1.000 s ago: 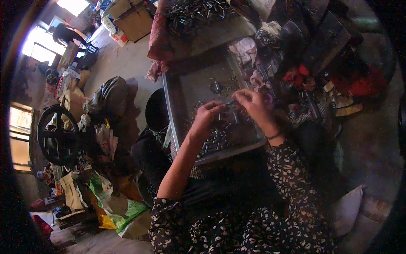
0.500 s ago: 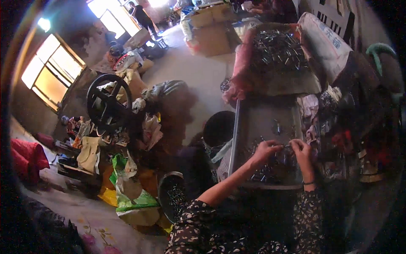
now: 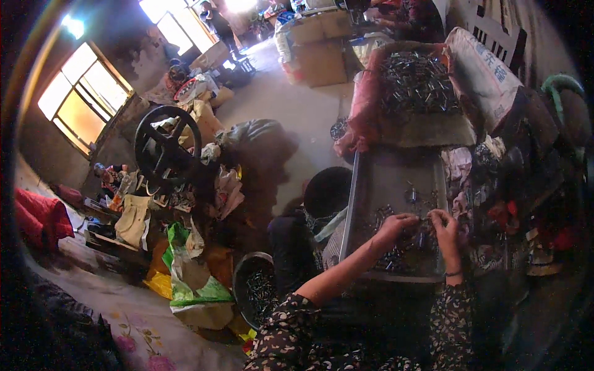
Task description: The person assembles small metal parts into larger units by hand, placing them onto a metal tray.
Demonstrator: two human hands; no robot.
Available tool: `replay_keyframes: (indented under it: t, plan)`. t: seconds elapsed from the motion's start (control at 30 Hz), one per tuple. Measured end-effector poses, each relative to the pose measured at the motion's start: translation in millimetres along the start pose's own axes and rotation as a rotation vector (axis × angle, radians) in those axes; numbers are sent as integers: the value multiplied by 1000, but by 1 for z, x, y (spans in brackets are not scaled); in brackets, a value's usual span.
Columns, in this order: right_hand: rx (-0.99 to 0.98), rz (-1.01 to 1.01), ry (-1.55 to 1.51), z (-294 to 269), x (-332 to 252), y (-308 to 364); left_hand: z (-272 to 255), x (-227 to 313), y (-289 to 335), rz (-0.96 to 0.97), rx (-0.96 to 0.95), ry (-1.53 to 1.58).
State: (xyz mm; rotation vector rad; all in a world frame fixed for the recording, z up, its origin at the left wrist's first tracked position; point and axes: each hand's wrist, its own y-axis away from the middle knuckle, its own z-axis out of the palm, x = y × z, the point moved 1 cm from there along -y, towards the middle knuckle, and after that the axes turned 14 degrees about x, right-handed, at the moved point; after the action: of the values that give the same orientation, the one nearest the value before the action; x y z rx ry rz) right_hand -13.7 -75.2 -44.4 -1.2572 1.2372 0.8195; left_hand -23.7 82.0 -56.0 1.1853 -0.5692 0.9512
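Over a shallow metal tray [image 3: 351, 213], my left hand [image 3: 397, 229] and my right hand [image 3: 444, 227] are close together, fingertips almost touching. Both pinch at a small metal part [image 3: 424, 217] between them; it is too small and dim to tell its kind. Loose small metal parts [image 3: 391, 260] lie in the tray below and around my hands. A few more sit apart farther up the tray [image 3: 412, 195]. Beyond it, a cloth-lined bin [image 3: 427, 120] holds a heap of slim, shiny metal pieces [image 3: 417, 80].
A tub [image 3: 237, 281] of small metal parts stands left of my left forearm. A dark bucket [image 3: 331, 191] is beside the tray. Farther left are a black handwheel [image 3: 166, 145] and a green-white sack [image 3: 197, 294]. Cardboard boxes [image 3: 318, 62] and other people are at the back.
The whole view has shifted slightly, with the scene sitting a little lower and to the right. My hands stay together over the tray, still pinching.
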Motion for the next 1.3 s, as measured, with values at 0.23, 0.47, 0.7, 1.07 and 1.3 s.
replay_keyframes:
  t: [0.23, 0.47, 0.7, 1.07, 1.3]
  plan:
    - [-30, 106, 104, -2, 1, 0, 5, 5, 5, -70, 9, 29]
    - [-29, 213, -69, -1, 9, 1, 11, 14, 14, -27, 64, 10]
    - [160, -44, -32, -9, 32, 7, 18, -2, 3, -53, 39, 2]
    - [217, 354, -114, -18, 10, 11, 39, 15, 16, -60, -35, -46]
    - [284, 128, -2, -28, 8, 24, 48, 10, 22, -62, -8, -148]
